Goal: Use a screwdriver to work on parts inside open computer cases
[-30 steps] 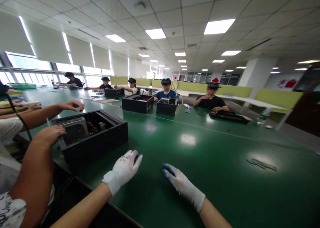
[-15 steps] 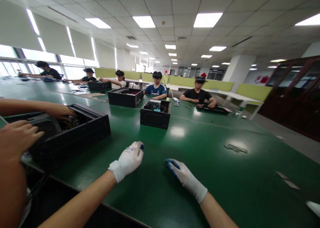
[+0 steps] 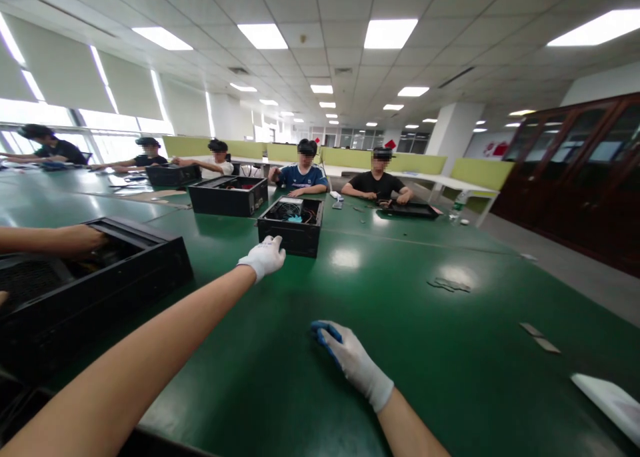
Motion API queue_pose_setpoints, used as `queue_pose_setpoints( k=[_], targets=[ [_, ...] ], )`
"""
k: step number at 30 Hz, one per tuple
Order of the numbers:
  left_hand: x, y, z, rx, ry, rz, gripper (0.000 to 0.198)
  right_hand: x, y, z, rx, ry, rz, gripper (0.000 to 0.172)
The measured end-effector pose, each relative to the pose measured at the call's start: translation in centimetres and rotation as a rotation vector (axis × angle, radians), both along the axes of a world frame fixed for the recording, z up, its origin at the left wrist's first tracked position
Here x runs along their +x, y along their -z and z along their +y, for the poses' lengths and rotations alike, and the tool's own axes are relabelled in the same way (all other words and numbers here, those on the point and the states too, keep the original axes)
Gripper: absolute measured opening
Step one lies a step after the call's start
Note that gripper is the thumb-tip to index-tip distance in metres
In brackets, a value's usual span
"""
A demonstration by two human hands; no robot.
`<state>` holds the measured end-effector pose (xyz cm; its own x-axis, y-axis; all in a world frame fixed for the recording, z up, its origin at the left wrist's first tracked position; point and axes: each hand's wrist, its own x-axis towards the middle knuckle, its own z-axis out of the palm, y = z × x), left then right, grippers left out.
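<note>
My left hand (image 3: 267,257), in a white glove, reaches forward with the fingers partly stretched and nothing in them. Its fingertips overlap the near lower-left edge of a black computer case (image 3: 303,239); I cannot tell whether they touch. That case is open on top, with a fan, a light blue piece and cables visible inside. Closer to me, my right hand (image 3: 350,360), in a white glove with blue-coated fingers, rests on or just above the green table (image 3: 280,377). Its fingers are loosely bent, apart from the thumb, and hold nothing.
At left, a co-worker's arm (image 3: 55,241) reaches into a large open computer case (image 3: 135,283). Another case (image 3: 225,199) stands farther back. Several people sit across the table. Flat strips (image 3: 540,338), thin dark pieces (image 3: 449,285) and a white object (image 3: 607,403) lie at right.
My left hand has moved forward to the near side of the small open case. My right hand stays low over the table. The view has swung right, shifting the scene leftward.
</note>
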<state>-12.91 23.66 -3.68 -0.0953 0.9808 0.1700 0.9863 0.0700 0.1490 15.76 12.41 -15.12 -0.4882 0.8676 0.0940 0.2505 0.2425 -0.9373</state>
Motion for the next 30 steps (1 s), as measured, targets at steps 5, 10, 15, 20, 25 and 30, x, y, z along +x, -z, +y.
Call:
queue_pose_setpoints(
  k=[5, 10, 15, 20, 25, 30],
  targets=[
    [0.3, -0.8, 5.9, -0.037, -0.008, 0.04, 0.071, 0.0, 0.7, 0.4, -0.04, 0.039, -0.004, 0.059],
    [0.2, -0.7, 11.2, -0.067, -0.016, 0.081, 0.068, 0.1, -0.3, 0.0, -0.052, 0.069, -0.07, 0.061],
    [-0.1, -0.1, 14.2, -0.071, -0.017, 0.119, 0.054, 0.1, -1.8, -0.5, -0.077, 0.067, -0.092, 0.059],
    [-0.5, -0.3, 15.1, -0.042, 0.006, 0.163, 0.044, 0.1, -2.0, -0.6, -0.048, 0.068, -0.112, 0.052],
    [-0.2, -0.9, 14.3, -0.036, 0.043, 0.197, 0.042, 0.0, -1.5, -0.4, -0.044, 0.065, -0.09, 0.048],
    [0.4, -0.8, 11.3, -0.015, 0.115, 0.215, 0.051, -0.2, -0.9, -0.4, 0.007, 0.089, -0.095, 0.046]
  ],
)
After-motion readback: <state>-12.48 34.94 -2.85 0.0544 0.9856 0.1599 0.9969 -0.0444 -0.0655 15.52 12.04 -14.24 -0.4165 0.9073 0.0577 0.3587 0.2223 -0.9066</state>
